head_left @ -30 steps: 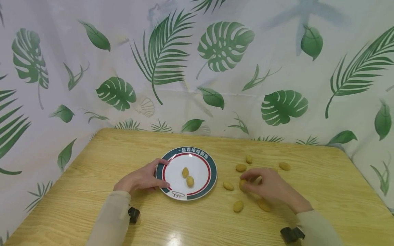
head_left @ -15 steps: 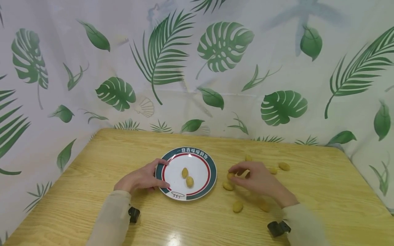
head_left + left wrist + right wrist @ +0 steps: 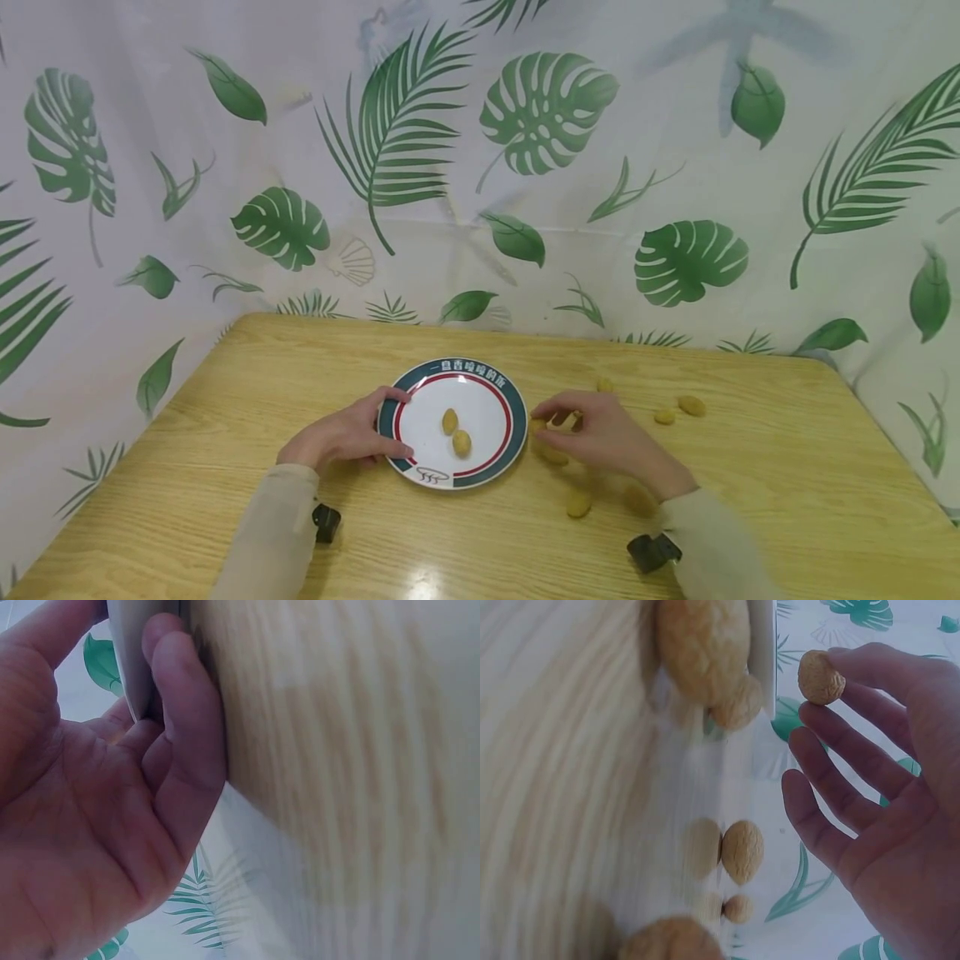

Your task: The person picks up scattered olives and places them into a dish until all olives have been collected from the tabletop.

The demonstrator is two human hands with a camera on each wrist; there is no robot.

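Note:
My left hand grips the left rim of a white plate with a dark teal border, thumb on top. In the left wrist view, its curled fingers lie under the plate's edge. Two wrinkled yellow-brown oval pieces, one upright and one rounder piece, lie on the plate. Just beyond the plate's right rim, my right hand pinches a similar wrinkled oval piece between thumb and fingertips. Its other fingers are spread loosely. Below the pinching fingertips lies another oval piece on the table.
More oval pieces lie around the right hand: a near piece, a blurred piece by the wrist, a small piece and a far right piece. A leaf-patterned cloth hangs behind the wooden table.
My right hand has moved left with the oval piece, from among the scattered pieces to the plate's right rim. The left hand and plate have stayed put.

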